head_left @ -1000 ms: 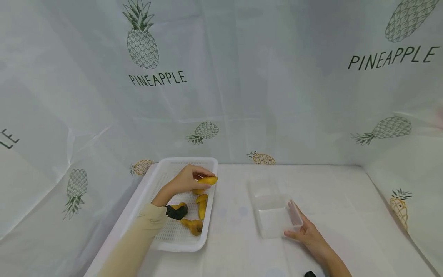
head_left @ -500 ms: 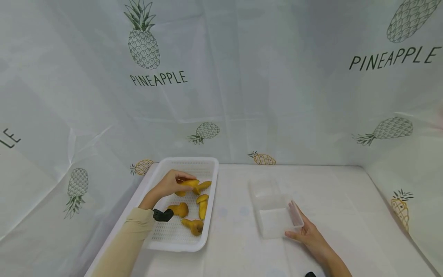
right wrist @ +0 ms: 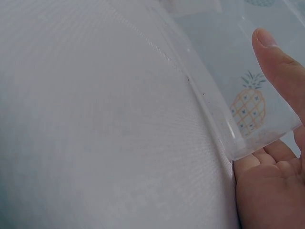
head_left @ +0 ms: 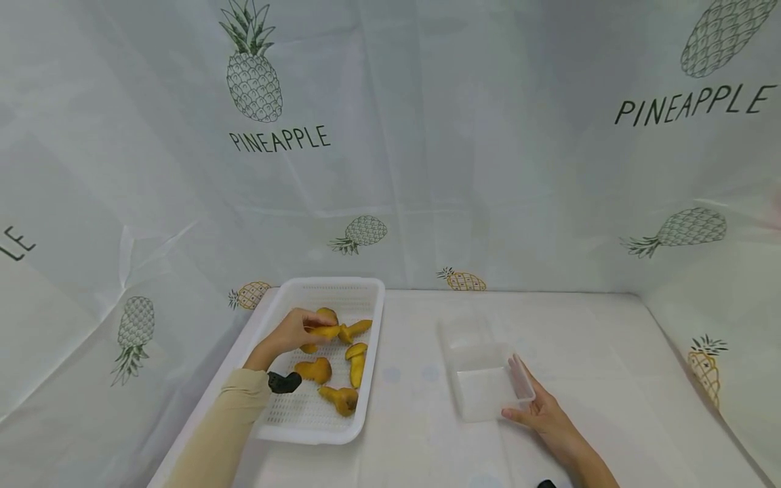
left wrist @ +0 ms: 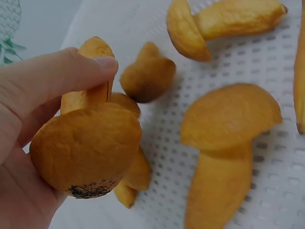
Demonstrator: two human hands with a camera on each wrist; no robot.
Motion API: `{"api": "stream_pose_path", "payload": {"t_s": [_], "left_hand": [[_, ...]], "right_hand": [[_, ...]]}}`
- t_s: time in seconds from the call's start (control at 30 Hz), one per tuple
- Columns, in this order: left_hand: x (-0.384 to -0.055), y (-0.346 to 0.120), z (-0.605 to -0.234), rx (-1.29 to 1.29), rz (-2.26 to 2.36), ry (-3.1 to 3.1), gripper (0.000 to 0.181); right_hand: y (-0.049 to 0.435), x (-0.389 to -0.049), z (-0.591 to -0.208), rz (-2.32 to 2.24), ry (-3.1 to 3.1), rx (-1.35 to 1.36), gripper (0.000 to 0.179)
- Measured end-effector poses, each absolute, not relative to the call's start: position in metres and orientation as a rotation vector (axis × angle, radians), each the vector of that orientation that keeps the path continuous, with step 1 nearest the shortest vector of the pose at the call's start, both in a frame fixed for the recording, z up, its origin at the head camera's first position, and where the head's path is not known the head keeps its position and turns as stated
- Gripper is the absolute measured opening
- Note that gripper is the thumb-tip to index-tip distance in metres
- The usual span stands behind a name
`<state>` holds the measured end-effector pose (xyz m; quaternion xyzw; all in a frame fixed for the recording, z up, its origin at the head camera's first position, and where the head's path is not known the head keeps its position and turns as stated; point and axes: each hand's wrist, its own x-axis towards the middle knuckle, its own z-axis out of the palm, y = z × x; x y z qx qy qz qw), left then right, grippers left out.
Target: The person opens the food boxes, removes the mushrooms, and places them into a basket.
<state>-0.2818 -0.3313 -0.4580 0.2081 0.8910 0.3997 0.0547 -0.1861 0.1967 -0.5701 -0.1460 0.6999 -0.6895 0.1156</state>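
Over the white perforated basket, my left hand pinches the stem of a yellow-brown mushroom between thumb and fingers. Its rounded cap, with a dark speckled patch, faces the left wrist camera. More mushrooms lie around it in the basket, among them one with a wide cap and one with a pale stem. To the right, my right hand holds the near right corner of a clear plastic container. In the right wrist view its thumb lies along one wall, with curled fingers under the bottom edge.
A pale cloth covers the table, and the basket stands at its left side. Behind and to both sides hangs a light curtain printed with pineapples. A black wrist strap piece hangs by my left wrist, over the basket.
My left hand has moved left and a little nearer across the basket, uncovering mushrooms to its right and beyond it. The right hand and container have stayed in place.
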Motion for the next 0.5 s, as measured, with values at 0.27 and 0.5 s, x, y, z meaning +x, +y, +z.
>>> {"api": "stream_pose_path", "payload": {"t_s": [0.27,0.5], "left_hand": [[-0.281,-0.335,-0.472,0.602,1.188,2.696,0.028],[-0.28,-0.336,-0.483,0.558,1.11,2.708,0.027]], "right_hand": [[0.197,-0.186,-0.572,-2.036,2.034,-0.436,0.1],[0.198,-0.186,-0.571,-2.043,2.033,-0.42,0.1]]}}
